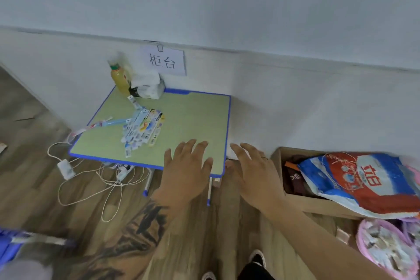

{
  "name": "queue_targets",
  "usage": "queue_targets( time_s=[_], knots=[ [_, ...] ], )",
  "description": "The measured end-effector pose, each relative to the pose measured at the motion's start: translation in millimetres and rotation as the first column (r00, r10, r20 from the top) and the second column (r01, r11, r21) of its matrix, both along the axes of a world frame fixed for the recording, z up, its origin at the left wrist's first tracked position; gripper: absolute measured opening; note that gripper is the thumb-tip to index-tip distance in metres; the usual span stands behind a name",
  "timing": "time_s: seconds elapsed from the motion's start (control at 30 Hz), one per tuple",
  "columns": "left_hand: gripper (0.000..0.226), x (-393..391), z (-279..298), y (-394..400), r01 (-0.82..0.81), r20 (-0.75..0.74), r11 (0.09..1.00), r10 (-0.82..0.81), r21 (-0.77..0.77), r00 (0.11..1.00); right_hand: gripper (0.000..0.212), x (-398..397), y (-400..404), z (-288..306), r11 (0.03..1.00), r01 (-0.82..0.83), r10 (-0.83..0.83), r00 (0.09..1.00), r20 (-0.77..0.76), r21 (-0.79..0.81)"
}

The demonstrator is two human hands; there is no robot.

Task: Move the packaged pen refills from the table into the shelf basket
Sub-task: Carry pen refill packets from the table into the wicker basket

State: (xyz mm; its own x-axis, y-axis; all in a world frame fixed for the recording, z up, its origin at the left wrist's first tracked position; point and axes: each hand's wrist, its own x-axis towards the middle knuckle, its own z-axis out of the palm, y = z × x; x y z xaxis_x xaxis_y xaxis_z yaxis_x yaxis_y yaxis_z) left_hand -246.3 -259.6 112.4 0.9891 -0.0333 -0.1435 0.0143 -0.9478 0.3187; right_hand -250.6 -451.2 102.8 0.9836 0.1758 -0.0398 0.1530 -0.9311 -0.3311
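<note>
While both hands, left [186, 166] and right [254, 166], hover spread and holding nothing, blurred refill packs [141, 129] lie on the table [195, 116], labels unreadable; no basket in view.

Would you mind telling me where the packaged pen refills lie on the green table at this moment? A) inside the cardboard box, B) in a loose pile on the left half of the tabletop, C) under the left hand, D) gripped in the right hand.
B: the packaged pen refills lie in a loose pile on the left half of the green table, apart from the open, empty left hand and right hand.
</note>
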Motion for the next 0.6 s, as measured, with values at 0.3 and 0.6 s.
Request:
queue_targets(
  time_s=[0.3,0.6],
  knots=[
    [0.055,-4.4,-37.1,101.9,-0.229,-0.064,0.972,0.232,0.050,0.971,0.055,57.2,108.7,-35.9,0.967,-0.255,0.251,0.964,-0.083,-0.029],
    [0.065,51.1,-50.7,174.4,-0.321,-0.146,0.940,0.336,0.118,0.930,0.058,138.4,201.0,-80.1,0.937,-0.349,0.342,0.920,-0.192,-0.007]
  ],
)
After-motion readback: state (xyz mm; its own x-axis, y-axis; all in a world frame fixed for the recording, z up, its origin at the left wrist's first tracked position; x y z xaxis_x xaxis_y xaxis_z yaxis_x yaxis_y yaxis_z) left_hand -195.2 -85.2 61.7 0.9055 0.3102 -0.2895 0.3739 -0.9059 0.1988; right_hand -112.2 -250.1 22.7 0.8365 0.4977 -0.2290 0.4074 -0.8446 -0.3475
